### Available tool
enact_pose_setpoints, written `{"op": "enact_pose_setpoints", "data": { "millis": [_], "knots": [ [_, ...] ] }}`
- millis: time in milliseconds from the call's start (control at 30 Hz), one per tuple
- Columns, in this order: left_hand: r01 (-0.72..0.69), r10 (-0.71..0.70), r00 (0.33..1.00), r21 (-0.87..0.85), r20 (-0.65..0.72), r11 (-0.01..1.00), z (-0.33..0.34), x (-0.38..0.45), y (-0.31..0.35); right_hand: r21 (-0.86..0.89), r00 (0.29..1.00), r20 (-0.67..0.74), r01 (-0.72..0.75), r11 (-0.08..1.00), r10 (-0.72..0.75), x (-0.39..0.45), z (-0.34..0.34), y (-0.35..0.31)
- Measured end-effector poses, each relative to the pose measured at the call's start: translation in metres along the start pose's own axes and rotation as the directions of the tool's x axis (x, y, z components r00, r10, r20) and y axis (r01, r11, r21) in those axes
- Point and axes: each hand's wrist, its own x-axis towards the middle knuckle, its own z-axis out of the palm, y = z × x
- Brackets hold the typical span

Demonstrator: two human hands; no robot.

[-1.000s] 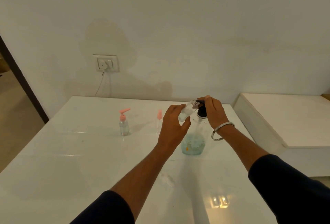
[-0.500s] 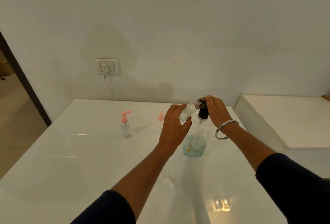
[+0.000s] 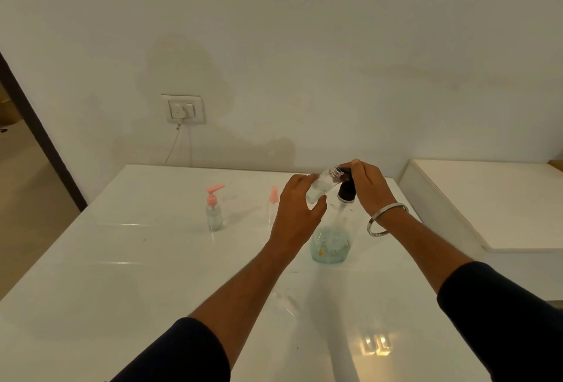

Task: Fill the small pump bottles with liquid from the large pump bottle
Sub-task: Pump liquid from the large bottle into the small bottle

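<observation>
L hand [image 3: 297, 211] tilting small bottle [image 3: 320, 186], R hand [image 3: 367, 188] on lg bottle pump [image 3: 346, 189]

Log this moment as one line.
left hand: holds tilted small clear bottle | right hand: on black pump of large clear bottle | stage: filling

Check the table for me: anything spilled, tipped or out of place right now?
No spill shows. The open small bottle is tilted in the left hand, its neck at the large pump bottle's black nozzle under the right hand. A pink pump stands off its bottle, behind the left hand.
</observation>
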Motion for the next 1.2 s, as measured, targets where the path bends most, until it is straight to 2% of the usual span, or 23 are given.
{"op": "enact_pose_setpoints", "data": {
  "millis": [100, 233, 533, 800, 1200],
  "knots": [
    [-0.024, 0.024, 1.000, -0.004, -0.011, 1.000, -0.002, 0.004, 0.003, -0.025, 1.000, 0.028, -0.001, 1.000, 0.002, 0.004, -0.004, -0.001],
    [-0.037, 0.037, 0.999, 0.021, -0.010, 0.999, 0.000, 0.005, -0.001, 0.015, 1.000, 0.000, -0.012, 1.000, 0.012, 0.005, 0.001, 0.005],
    [-0.021, 0.021, 1.000, 0.017, 0.007, 1.000, 0.001, 0.002, -0.005, 0.015, 1.000, -0.023, -0.004, 1.000, 0.004, 0.001, 0.006, 0.008],
    [-0.011, 0.011, 1.000, 0.002, -0.005, 1.000, -0.002, 0.004, 0.003, -0.025, 1.000, 0.025, -0.004, 1.000, 0.005, 0.008, -0.001, 0.002],
    [0.008, -0.008, 1.000, 0.008, 0.008, 1.000, 0.002, 0.000, -0.004, 0.020, 1.000, -0.013, -0.004, 1.000, 0.005, 0.000, 0.007, 0.007]
  ]
}}
